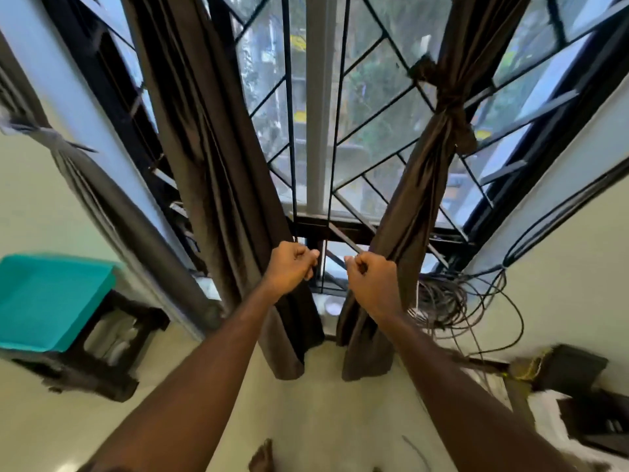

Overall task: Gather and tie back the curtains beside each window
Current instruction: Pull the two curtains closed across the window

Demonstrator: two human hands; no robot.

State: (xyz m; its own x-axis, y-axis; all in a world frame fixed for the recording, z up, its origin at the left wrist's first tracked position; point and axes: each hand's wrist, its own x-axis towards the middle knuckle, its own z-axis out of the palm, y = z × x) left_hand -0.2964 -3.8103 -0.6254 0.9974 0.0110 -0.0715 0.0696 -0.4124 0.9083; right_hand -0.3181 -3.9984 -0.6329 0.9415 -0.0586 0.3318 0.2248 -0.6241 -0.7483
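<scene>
Your left hand (291,265) grips the loose brown left curtain (207,158); your right hand (369,279) is fisted on the right curtain (413,212), already knotted mid-height.

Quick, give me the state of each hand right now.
Left hand: fingers curled, gripping the edge of the left brown curtain.
Right hand: fingers curled, gripping the edge of the right brown curtain, which is already tied higher up.

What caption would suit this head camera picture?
Left hand grips the loose brown curtain; right hand grips the tied one.
</scene>
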